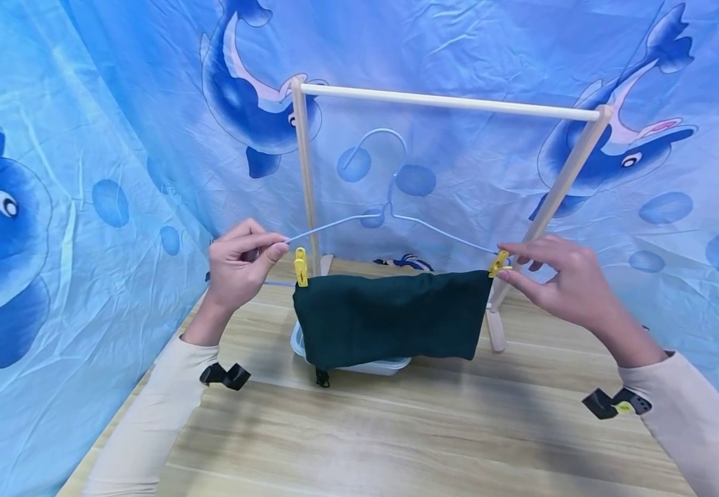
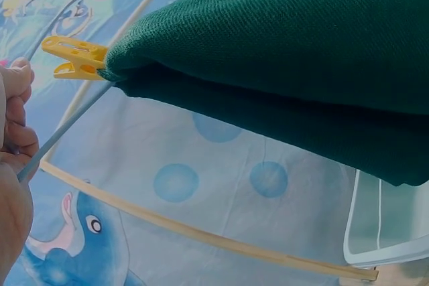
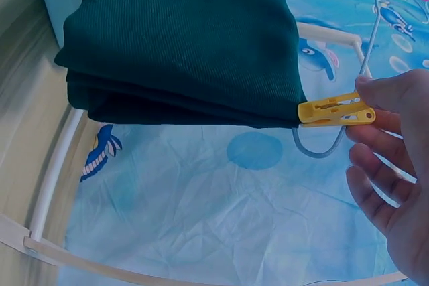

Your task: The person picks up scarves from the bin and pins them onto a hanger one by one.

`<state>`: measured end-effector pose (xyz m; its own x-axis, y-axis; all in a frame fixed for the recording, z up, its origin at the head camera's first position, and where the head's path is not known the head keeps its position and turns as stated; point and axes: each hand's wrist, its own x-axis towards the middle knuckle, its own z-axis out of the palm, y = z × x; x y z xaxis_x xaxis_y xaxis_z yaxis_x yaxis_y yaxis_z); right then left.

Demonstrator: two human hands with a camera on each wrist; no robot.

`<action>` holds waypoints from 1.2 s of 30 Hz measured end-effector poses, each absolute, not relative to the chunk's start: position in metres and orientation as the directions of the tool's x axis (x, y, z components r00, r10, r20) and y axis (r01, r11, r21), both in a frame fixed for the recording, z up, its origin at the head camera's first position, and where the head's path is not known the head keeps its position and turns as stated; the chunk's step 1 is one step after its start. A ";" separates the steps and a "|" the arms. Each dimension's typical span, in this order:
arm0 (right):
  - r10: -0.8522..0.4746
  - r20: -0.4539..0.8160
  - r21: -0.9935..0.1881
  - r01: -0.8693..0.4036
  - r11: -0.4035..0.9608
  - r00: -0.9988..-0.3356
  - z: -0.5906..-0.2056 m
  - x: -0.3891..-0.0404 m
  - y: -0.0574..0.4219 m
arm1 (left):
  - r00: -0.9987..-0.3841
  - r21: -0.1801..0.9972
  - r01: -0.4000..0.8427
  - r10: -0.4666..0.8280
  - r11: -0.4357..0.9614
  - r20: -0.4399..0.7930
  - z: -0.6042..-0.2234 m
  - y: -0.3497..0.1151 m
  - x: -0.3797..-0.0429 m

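A dark green folded cloth (image 1: 393, 321) hangs over the lower bar of a light blue wire hanger (image 1: 390, 200). One yellow clothespin (image 1: 300, 268) clips the cloth's left edge to the bar, and another yellow clothespin (image 3: 335, 110) bites its right edge. My left hand (image 1: 241, 262) grips the hanger's left end, thumb against the curled fingers, just outside the left clothespin (image 2: 77, 57). At the right end, my right hand (image 1: 558, 276) pinches the right clothespin between thumb and forefinger, beside the hanger wire. Its other fingers (image 3: 372, 199) are loosely bent.
Behind the hanger stands a wooden rack with a white top rail (image 1: 452, 101). A pale plastic tub (image 1: 384, 367) sits on the wood-grain table (image 1: 359, 435), partly hidden beneath the cloth. Blue dolphin-print curtain (image 1: 136, 83) surrounds the table. A small dark patterned item (image 1: 408, 262) lies near the back.
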<state>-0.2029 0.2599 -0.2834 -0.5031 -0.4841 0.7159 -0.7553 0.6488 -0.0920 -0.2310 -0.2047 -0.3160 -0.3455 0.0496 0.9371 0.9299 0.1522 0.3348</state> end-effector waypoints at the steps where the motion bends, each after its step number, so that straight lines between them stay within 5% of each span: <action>1: -0.480 0.713 -0.101 -0.752 0.652 -0.512 -0.283 -0.203 0.260 | -0.347 0.336 0.929 0.050 0.153 0.936 -0.316 -0.204 -0.231; 16: -0.382 0.636 -0.351 -0.692 0.631 -0.670 -0.251 -0.194 0.250 | -0.357 0.346 0.926 0.054 0.151 0.933 -0.320 -0.203 -0.232; 25: -0.359 0.487 -0.506 -0.593 0.626 -0.796 -0.234 -0.196 0.212 | -0.372 0.359 0.920 0.063 0.160 0.926 -0.322 -0.203 -0.232; 36: -0.474 0.418 -0.415 -0.628 0.659 -0.775 -0.238 -0.209 0.191 | -0.373 0.361 0.920 0.061 0.150 0.926 -0.323 -0.203 -0.232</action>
<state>-0.2090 0.1913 -0.2377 -0.7746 -0.4743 0.4184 -0.6276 0.6589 -0.4148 -0.2323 -0.2031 -0.3233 -0.3729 0.0614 0.9258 0.9204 0.1504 0.3608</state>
